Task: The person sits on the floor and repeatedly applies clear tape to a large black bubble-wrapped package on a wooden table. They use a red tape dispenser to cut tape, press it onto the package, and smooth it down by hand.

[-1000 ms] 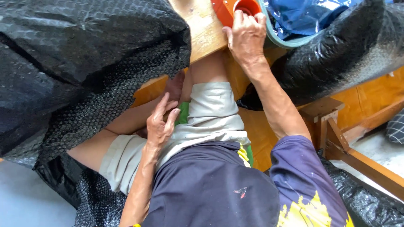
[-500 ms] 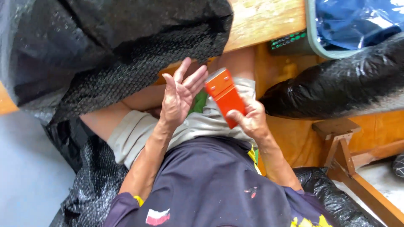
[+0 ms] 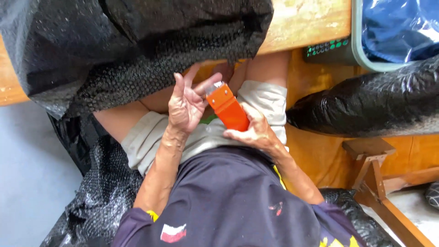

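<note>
The right hand holds an orange flat tool over the person's lap, its grip closed around the lower part of the orange body, thumb along the near side. The tool is tilted, its top end pointing up and to the left, where a small pale metal piece shows. The left hand is raised just left of the tool, palm turned toward it. Its grip is loose and wide: the fingers are spread, and one fingertip and the thumb meet the pale top end of the tool. Whether they pinch it cannot be told.

Both hands are above the grey shorts, near the dark shirt. On the far side lies the wooden bench, draped on the left with black bubble wrap. A basket with a blue bag stands at the far right. A black wrapped bundle lies right of the lap, and a wooden frame is at the near right.
</note>
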